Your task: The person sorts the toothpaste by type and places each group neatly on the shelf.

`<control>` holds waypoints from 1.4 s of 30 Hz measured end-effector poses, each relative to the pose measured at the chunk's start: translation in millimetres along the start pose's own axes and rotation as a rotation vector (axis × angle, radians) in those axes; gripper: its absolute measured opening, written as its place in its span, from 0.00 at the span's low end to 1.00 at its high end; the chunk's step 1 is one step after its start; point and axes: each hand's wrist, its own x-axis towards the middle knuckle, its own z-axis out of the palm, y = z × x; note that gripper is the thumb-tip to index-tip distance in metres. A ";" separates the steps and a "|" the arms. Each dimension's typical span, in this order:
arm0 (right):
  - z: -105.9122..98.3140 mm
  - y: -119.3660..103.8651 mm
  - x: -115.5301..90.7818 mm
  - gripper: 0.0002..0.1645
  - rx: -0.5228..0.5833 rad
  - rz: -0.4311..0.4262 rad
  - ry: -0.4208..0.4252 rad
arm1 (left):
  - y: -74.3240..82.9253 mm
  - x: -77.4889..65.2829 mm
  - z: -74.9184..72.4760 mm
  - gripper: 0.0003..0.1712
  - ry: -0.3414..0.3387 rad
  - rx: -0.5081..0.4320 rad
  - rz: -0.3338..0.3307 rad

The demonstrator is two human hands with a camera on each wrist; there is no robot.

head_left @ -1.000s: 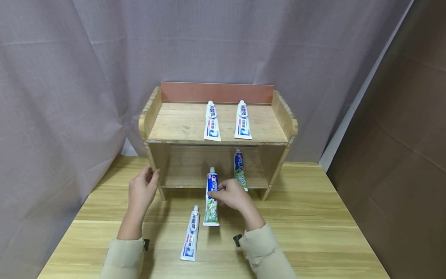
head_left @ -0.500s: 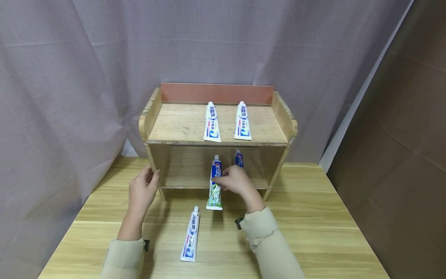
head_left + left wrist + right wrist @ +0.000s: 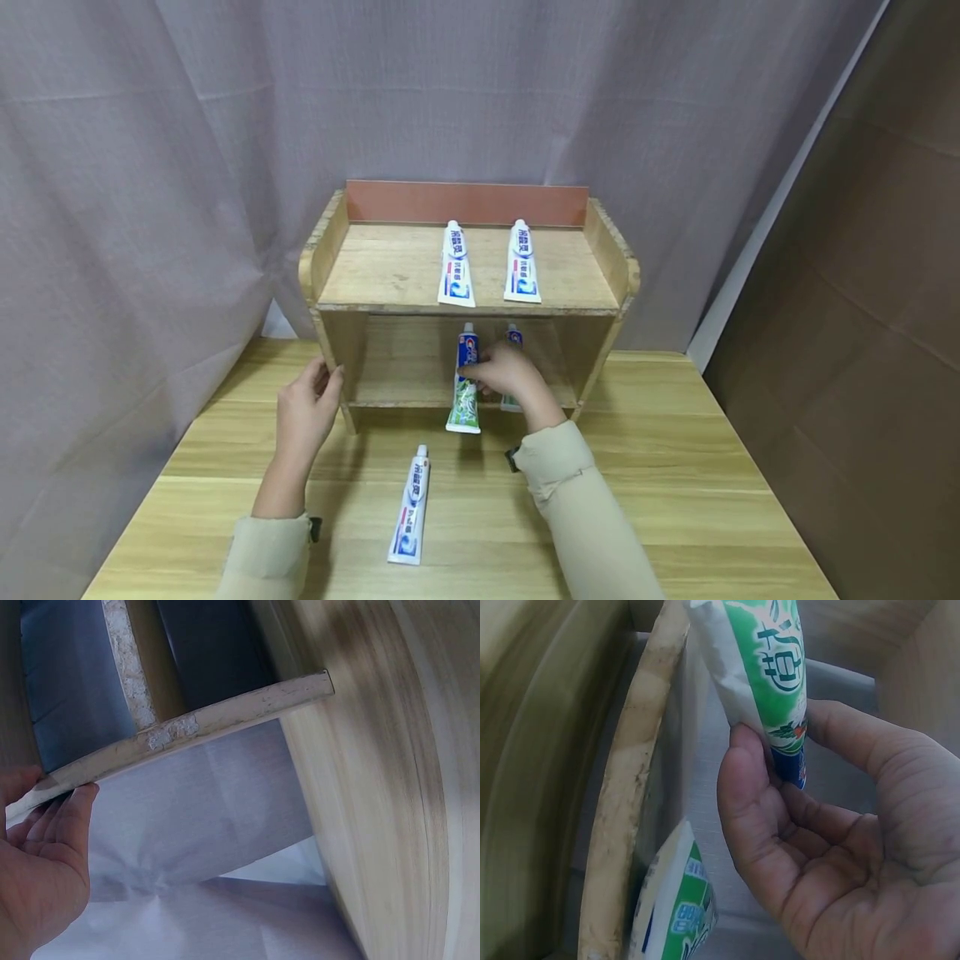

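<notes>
A two-tier wooden shelf (image 3: 465,310) stands on the table. The left hand (image 3: 307,406) grips the front edge of its left side panel (image 3: 225,712), thumb on one side and fingers on the other. The right hand (image 3: 512,372) pinches a blue-and-green toothpaste tube (image 3: 465,396), cap pointing to the back, at the front of the lower compartment. Whether this tube touches the lower board cannot be seen. A second blue-and-green toothpaste tube (image 3: 679,907) lies on the lower board to the right, partly hidden by the right hand. Two white toothpaste tubes (image 3: 456,267) lie on the top board.
Another white toothpaste tube (image 3: 410,508) lies on the wooden table (image 3: 675,500), in front of the shelf and between the forearms. A grey curtain (image 3: 465,92) hangs behind the shelf, and a brown panel (image 3: 847,250) rises at the right.
The right hand has carried the blue-and-green toothpaste tube forward and slightly right, from over the table into the front of the lower compartment. The left hand stays on the side panel.
</notes>
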 end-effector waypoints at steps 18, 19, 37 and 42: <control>6.8 2.6 19.2 0.16 0.008 0.002 0.007 | -0.8 -0.8 0.3 0.13 -0.001 0.005 -0.007; 7.1 3.1 19.8 0.17 0.005 0.005 0.007 | -0.7 -0.8 0.3 0.13 0.000 0.006 -0.006; 17.9 7.9 29.4 0.19 -0.005 -0.010 0.082 | -1.7 -1.4 -0.5 0.14 -0.007 0.006 -0.006; 21.6 9.9 34.2 0.19 0.009 -0.024 0.113 | -2.0 -1.1 0.0 0.15 -0.010 0.005 -0.012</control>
